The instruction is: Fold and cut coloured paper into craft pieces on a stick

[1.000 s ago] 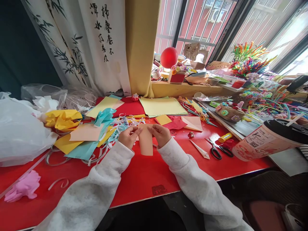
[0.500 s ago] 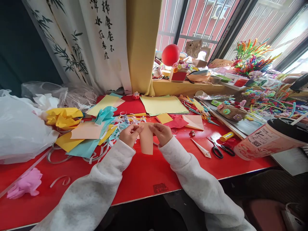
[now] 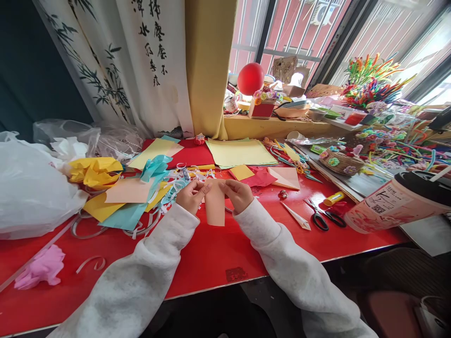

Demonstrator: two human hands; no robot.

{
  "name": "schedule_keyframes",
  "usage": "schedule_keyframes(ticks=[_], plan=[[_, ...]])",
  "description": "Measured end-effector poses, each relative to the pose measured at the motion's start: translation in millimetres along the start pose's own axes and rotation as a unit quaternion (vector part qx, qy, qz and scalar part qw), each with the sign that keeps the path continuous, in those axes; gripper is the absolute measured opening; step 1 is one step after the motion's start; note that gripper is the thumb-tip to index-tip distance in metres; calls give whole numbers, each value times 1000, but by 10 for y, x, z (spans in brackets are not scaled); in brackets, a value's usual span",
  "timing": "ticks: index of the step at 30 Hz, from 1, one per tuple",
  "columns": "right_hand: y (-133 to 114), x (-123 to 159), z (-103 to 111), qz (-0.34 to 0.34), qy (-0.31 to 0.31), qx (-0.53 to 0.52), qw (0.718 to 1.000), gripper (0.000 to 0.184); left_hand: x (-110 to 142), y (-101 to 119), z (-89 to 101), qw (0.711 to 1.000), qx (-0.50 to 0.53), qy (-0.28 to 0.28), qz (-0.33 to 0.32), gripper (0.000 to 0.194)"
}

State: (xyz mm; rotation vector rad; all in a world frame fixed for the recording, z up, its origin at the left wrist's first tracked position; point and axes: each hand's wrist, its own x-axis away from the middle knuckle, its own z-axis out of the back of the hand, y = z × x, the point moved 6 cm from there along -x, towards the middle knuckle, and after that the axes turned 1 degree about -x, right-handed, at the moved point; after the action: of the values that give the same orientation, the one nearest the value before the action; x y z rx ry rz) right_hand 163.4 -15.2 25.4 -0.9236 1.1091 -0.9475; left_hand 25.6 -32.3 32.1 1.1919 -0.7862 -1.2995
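Between my hands hangs a narrow strip of peach paper (image 3: 214, 209), held upright above the red table (image 3: 204, 263). My left hand (image 3: 192, 195) pinches its upper left edge between thumb and finger. At the upper right edge, my right hand (image 3: 237, 193) grips it the same way. Behind the hands lie curly ribbon scraps and a small yellow paper square (image 3: 242, 172). To the right of my right hand are a pointed folded paper piece (image 3: 296, 216) and black-handled scissors (image 3: 324, 216).
A white plastic bag (image 3: 35, 188) and crumpled yellow tissue paper (image 3: 95, 171) stand at left, with pink tissue (image 3: 42, 267) nearer me. A large drink cup (image 3: 398, 202) tilts at right beside a yellow glue stick (image 3: 334, 198). Yellow paper sheets (image 3: 241, 152) lie at the back.
Both hands keep the same pinch on the peach paper. The whole view has shifted very slightly; nothing on the table has visibly moved.
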Motion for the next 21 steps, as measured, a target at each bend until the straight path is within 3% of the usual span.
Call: schedule_keyframes(ticks=[7,13,21], plan=[[-11,1,5,4,1,5,1000,35,-27,-36,21,1000,23,2,-14,30],[-26,8,16,15,6,41,999,38,-20,-13,64,999,14,41,-17,27],[-22,4,27,18,8,64,998,39,6,3,29,999,24,30,-27,26]])
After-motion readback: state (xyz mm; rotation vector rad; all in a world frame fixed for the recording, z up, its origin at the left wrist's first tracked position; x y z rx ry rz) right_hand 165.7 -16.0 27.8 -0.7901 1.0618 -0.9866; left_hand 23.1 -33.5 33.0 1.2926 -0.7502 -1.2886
